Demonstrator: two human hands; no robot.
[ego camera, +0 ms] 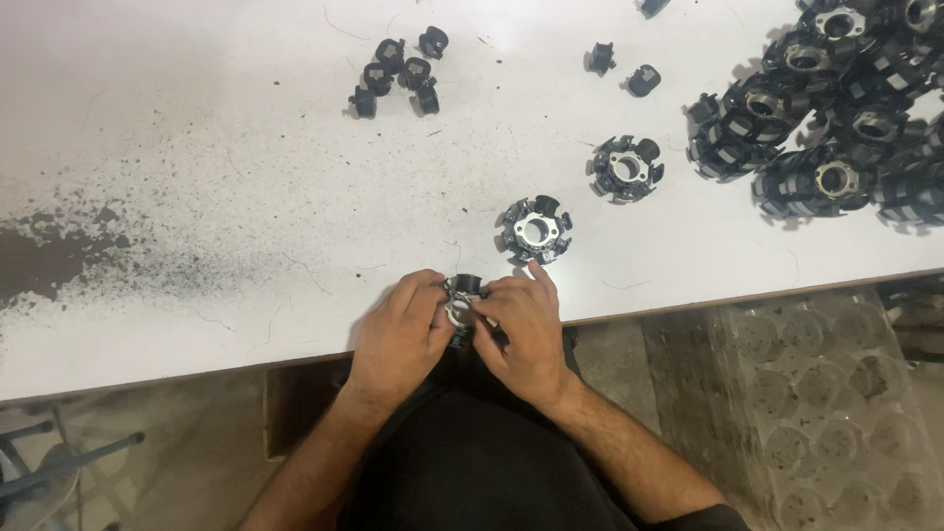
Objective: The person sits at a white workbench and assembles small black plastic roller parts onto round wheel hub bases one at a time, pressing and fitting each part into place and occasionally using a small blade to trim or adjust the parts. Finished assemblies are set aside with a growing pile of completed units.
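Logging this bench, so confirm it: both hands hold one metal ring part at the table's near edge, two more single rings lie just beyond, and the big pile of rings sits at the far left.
Wrong on one point: the pile of rings sits at the far right, not the left, as the head view shows. The rest stands: left hand and right hand hold one ring part at the table edge, with two single rings just beyond.

clear plastic tray (826,393), floor, lower right

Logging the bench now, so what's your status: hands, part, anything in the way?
Left hand and right hand both gripping one stator core at the table edge. Second core lies just beyond, apart. Nothing blocking.
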